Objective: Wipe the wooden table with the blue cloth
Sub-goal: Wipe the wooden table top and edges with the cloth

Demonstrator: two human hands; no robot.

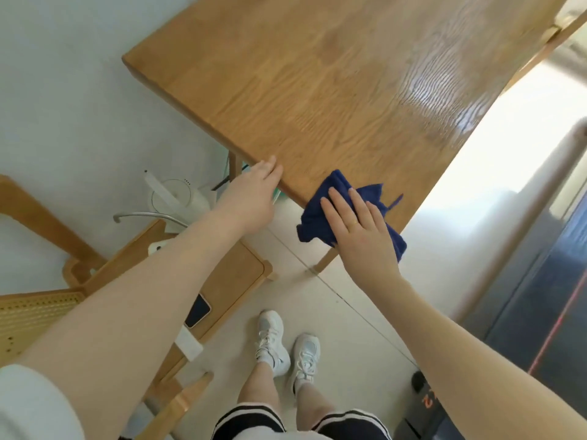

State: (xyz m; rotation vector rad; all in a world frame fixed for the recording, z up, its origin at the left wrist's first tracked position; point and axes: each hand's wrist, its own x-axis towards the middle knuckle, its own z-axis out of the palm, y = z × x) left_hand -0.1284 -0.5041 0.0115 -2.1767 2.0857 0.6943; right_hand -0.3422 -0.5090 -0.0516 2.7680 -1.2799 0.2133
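Note:
The wooden table (333, 90) fills the upper middle of the view, its near edge running from the left corner down to the right. A dark blue cloth (336, 198) lies crumpled at that near edge, part of it hanging over. My right hand (362, 230) presses flat on the cloth with straight fingers. My left hand (254, 192) rests on the table's near edge to the left of the cloth, fingers extended along the rim.
A wooden chair (222, 281) stands below the table at left with a phone (198, 309) on its seat. A white appliance (171, 198) sits near the wall. A dark treadmill-like machine (524, 312) is at right. My shoes (286, 347) stand on the pale floor.

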